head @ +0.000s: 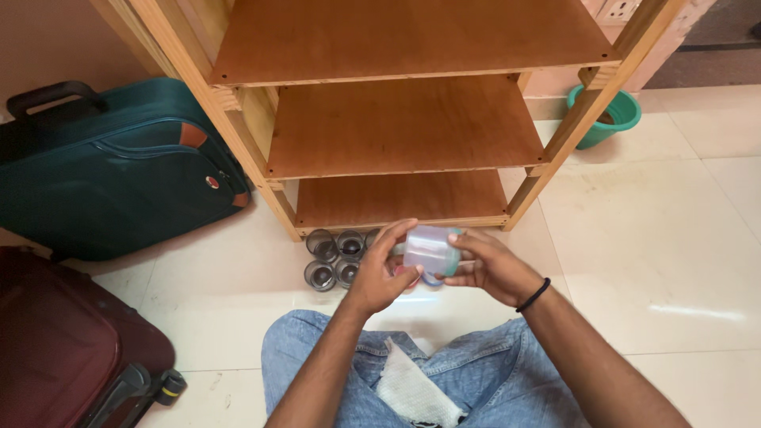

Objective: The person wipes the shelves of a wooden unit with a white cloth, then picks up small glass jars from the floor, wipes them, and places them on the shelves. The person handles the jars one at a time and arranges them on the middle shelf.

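Pale shiny floor tiles [658, 261] fill the room, and someone sits on them in blue jeans [483, 380]. Right in front stands a big wooden shelf rack [396, 127] with three brown boards. On the left a dark green suitcase [119, 170] leans by the wall, and a dark red suitcase [63, 349] lies lower down beside it. A green bucket [614, 115] sits behind the rack on the right.

A white cloth [412, 388] lies on the person's lap. A bunch of little dark glass jars [333, 257] stands on the floor just under the lowest board.

Both hands are up over those jars, close together. The left hand [384, 273] and the right hand [487, 265] both grip one small see-through plastic jar [428, 250] with a green lid. It is tipped on its side, held between the two hands in the air. The left hand's fingers curl over its top, and the right hand holds the lid end. A black band [533, 295] goes around the right wrist.
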